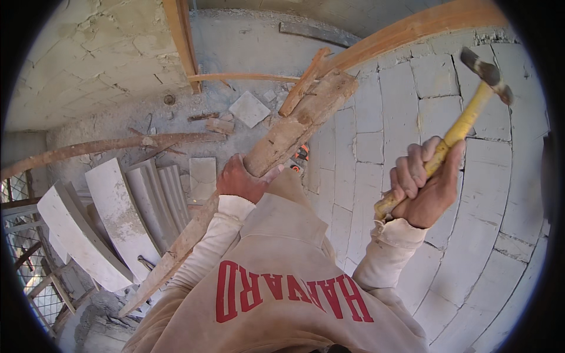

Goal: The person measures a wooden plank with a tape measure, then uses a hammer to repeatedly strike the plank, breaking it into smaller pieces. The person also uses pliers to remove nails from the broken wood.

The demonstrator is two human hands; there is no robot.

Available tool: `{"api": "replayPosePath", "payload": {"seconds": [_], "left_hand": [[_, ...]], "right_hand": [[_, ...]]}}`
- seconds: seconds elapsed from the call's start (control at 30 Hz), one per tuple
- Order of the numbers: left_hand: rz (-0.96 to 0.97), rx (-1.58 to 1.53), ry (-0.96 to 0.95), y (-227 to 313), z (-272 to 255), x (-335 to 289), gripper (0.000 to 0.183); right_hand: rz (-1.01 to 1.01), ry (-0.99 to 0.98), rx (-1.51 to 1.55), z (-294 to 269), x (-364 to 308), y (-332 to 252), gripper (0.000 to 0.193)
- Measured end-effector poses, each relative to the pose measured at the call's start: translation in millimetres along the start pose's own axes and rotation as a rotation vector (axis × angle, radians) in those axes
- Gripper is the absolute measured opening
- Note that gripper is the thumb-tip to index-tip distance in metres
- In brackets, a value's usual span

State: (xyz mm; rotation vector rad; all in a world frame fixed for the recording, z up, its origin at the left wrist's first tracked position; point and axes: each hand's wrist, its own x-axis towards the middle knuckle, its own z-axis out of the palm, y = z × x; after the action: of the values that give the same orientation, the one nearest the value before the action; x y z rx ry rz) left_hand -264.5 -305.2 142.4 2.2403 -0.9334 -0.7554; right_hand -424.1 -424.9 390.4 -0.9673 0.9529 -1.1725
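My left hand (244,182) is wrapped around a long, rough wooden board (306,115) that slants from lower left to upper centre. A shorter piece of wood (301,88) lies against the board's far end, and thin nail-like spikes stick out near there. In my right hand (425,179) is a hammer (468,115) with a yellow handle, gripped near its lower end. The dark, worn hammer head is raised up to the right, well apart from the board.
Several white blocks (120,209) lean together at the left. A wall of pale blocks (477,182) rises on the right. Orange timber (406,29) crosses at the back. Square pale pieces (249,109) and wood scraps lie on the dusty floor. A small orange-black item (302,153) shows beside the board.
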Motion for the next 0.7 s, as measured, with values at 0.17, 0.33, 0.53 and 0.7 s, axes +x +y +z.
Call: {"api": "replayPosePath", "payload": {"seconds": [0.17,0.33,0.53,0.7], "left_hand": [[0.012,-0.007,-0.002,2,1,-5,0.093],[-0.055,0.028,-0.065,-2,6,2,0.093],[-0.033,0.024,-0.027,-4,4,1,0.088],[0.036,-0.005,-0.016,-1,9,-1,0.087]], "right_hand": [[-0.629,-0.013,0.148,-15,-8,33,0.06],[0.813,-0.039,0.01,-10,-25,121,0.062],[-0.064,-0.022,-0.018,-3,-3,-22,0.057],[0.003,0.157,0.04,-31,-19,83,0.061]]}}
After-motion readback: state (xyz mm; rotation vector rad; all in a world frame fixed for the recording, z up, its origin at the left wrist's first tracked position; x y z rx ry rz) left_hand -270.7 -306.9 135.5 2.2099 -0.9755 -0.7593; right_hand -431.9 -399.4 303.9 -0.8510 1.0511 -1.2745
